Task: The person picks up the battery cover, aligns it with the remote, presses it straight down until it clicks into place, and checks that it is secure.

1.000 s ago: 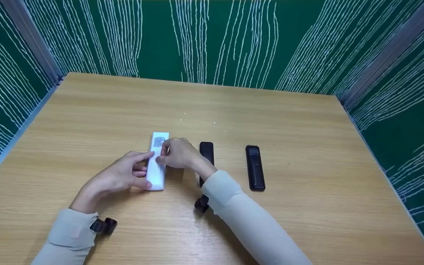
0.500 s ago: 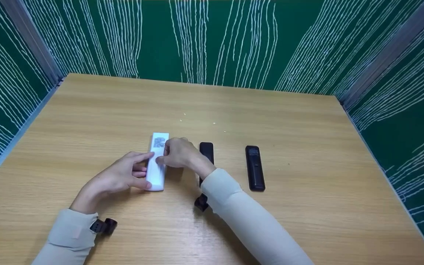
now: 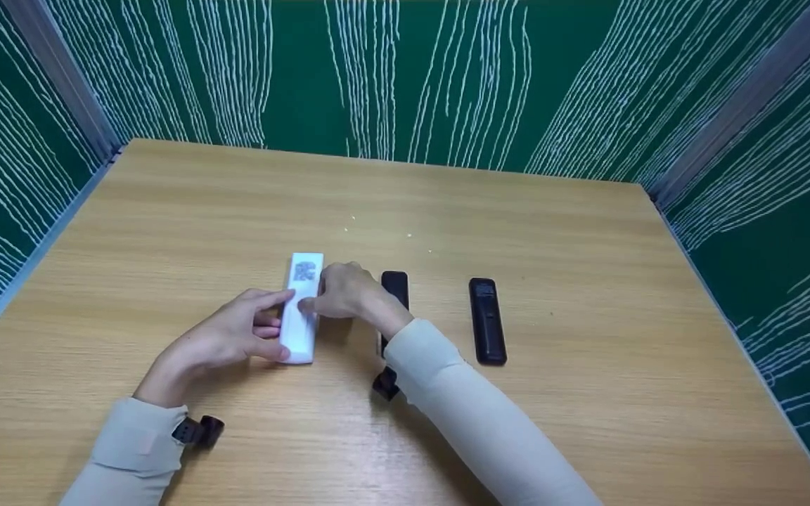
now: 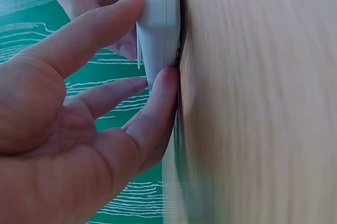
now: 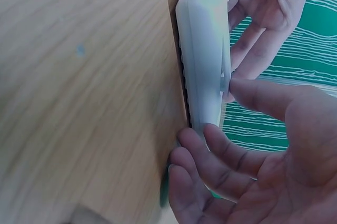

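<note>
A white remote control lies face down on the table, a printed square label near its far end. At its left side, my left hand grips it between thumb and fingers, steadying the near part. My right hand has its thumb on the back of the remote and its other fingers along the right edge. In the right wrist view a thin battery cover stands slightly raised from the remote's body, by the right thumb. Buttons on the underside face the tabletop.
Right of the white remote lies a black remote, partly hidden under the right forearm. Farther right is another black remote. Small white crumbs dot the wooden table. Green panels with white lines stand around it.
My right fingers have slid off the top of the remote to its right edge, showing more of the label. The left hand and the remotes stay in place.
</note>
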Tool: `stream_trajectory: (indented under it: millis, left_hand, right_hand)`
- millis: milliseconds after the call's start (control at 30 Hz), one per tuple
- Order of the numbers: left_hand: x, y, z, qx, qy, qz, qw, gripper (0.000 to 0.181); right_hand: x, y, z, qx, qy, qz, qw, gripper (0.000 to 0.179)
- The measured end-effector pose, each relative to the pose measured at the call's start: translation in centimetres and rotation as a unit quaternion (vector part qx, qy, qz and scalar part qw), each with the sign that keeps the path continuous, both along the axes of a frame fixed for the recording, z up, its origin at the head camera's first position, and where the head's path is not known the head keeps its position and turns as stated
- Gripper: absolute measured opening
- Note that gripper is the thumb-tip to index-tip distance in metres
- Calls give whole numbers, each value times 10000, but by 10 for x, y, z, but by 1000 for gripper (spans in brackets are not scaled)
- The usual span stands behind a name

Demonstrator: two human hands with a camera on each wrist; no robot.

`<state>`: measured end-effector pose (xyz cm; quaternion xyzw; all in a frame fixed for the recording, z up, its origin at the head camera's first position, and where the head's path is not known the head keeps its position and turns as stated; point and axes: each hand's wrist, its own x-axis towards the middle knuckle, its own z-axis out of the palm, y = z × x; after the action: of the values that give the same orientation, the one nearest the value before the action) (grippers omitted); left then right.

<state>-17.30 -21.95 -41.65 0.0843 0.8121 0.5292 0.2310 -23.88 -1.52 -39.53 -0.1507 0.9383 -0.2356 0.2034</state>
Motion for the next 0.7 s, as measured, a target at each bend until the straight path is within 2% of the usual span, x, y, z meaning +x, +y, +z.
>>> stream_trajectory:
  millis: [200,467,700]
  left_hand:
    - [-1,1,0,40,50,-24,10000,95]
    - [-1,0,-1,-79,0,24,10000,96]
    - [-1,0,-1,-101,37,-22,9999,96]
  right_hand:
    - [-2,2,0,104,-139,24,9998,36]
    - [-7,3,0,-24,-689,-67,9976,35]
    - [-10,3,0,-49,-943,-94,9955,35]
